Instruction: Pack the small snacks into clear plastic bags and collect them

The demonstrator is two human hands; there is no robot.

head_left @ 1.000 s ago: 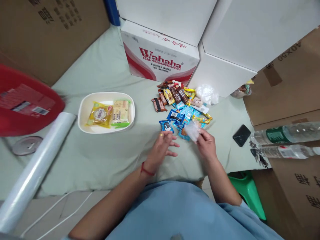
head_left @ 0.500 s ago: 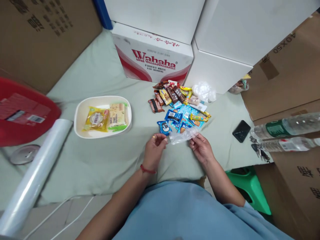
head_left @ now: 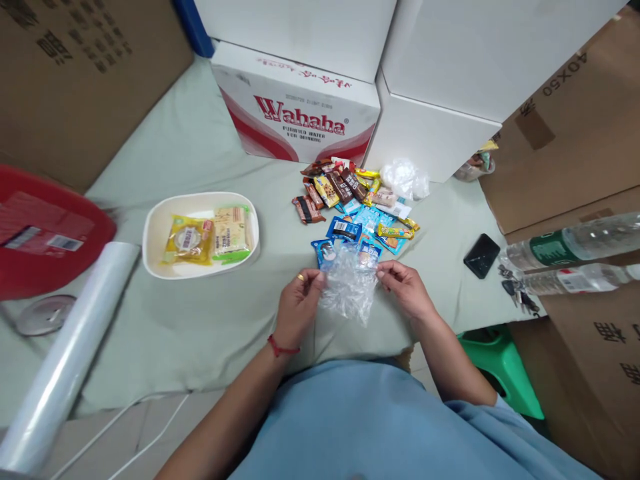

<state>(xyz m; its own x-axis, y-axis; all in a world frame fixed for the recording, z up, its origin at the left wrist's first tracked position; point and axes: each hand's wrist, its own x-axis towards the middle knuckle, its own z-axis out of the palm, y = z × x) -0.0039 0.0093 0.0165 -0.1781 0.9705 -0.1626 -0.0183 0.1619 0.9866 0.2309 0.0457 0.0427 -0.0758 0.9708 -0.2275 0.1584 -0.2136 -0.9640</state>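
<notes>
My left hand point(head_left: 299, 301) and my right hand point(head_left: 406, 288) each pinch a top corner of a clear crinkled plastic bag point(head_left: 349, 289), which hangs spread between them over the green cloth. Just beyond the bag lies a pile of small snack packets point(head_left: 353, 203) in blue, brown and yellow wrappers. A white oval dish point(head_left: 154, 235) to the left holds a yellow packet point(head_left: 189, 239) and a beige biscuit pack point(head_left: 232, 231).
A Wahaha carton point(head_left: 295, 107) and white boxes point(head_left: 440, 80) stand at the back. A roll of clear film point(head_left: 65, 363), a red tub point(head_left: 45, 227) and a metal lid point(head_left: 44, 315) lie left. A black phone point(head_left: 481, 255), keys point(head_left: 519, 295) and two water bottles point(head_left: 575, 260) lie right.
The bag was bunched in my right hand; my left hand took its other corner, and the two hands pulled apart so the bag now hangs unfolded between them.
</notes>
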